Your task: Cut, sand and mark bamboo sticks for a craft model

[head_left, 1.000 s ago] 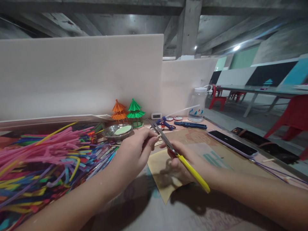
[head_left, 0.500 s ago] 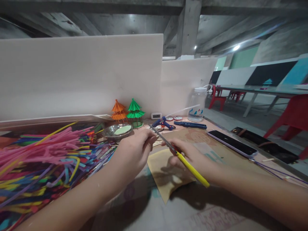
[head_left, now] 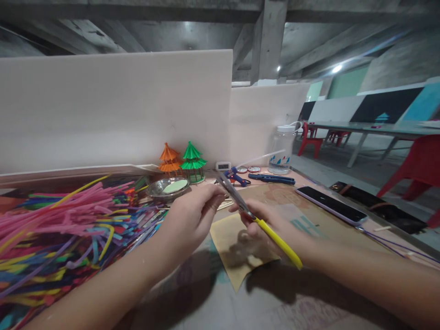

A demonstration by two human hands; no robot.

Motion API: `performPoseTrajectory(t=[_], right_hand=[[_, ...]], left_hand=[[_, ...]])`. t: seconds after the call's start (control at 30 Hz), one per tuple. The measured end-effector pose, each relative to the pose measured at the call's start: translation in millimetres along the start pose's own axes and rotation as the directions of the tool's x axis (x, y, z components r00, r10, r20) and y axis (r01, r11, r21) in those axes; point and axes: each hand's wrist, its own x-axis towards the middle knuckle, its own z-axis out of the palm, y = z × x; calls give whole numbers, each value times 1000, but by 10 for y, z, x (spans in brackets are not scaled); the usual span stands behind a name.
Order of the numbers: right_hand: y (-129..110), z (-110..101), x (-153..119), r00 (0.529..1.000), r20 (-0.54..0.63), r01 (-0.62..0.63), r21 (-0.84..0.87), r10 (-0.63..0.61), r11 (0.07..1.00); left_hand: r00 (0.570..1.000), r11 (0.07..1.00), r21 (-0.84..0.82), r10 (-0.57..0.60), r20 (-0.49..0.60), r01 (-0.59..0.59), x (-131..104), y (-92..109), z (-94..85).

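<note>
Yellow-handled scissors (head_left: pixel 273 236) are gripped in my right hand (head_left: pixel 266 220), their metal blades pointing up and left and slightly parted. My left hand (head_left: pixel 195 211) is closed in a pinch close to the blade tips; whatever its fingers hold is hidden. Under the hands lies a tan sheet of paper (head_left: pixel 233 256) with a curled lower edge, partly in shadow. Beyond my left hand stands a metal bowl (head_left: pixel 154 189) containing a pale green disc (head_left: pixel 175 185). Behind the blades rests a blue glue gun (head_left: pixel 237 176).
Colourful pipe cleaners (head_left: pixel 85 220) are heaped at the left. Orange (head_left: pixel 169 158) and green (head_left: pixel 193 160) pagoda models stand by the white partition (head_left: pixel 113 110). A blue utility knife (head_left: pixel 271 178), a water bottle (head_left: pixel 281 149) and a phone (head_left: pixel 332 205) occupy the back and right.
The scissor blades have parted slightly, and the yellow handle has shifted a little right and down. My left hand has barely moved.
</note>
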Motion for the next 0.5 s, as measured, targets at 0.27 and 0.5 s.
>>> performPoseTrajectory(t=[0.27,0.5], right_hand=[[18,27,-12,1000,11,20,177,-23,984],[-34,5,8,998,47,22,140,-29,990]], left_hand=[[998,987,-151,-56,9,56,23,-34,20],[997,982,-179,-63,36,68,13,-50,33]])
